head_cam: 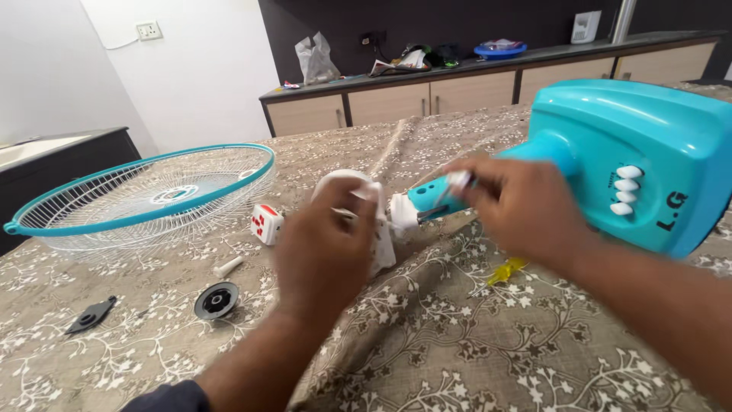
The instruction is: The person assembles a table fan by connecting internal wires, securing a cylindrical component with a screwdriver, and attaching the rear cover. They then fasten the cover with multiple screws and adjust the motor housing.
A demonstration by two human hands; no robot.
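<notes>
Left hand (324, 244) grips white housing (379, 229); right hand (518, 210) beside (on the teal neck (438, 197)).

My fan base (648, 152) is bright turquoise with a row of white buttons (627, 190), and its neck (438, 197) is the same turquoise. The motor housing (358, 217) is white. The grille (149, 198) has white wires and a turquoise rim. The cloth (457, 336) is grey-brown with white floral sprigs. The round cap (216, 300) is black, the screwdriver (505, 271) yellow, the plug (266, 223) white and red.
</notes>
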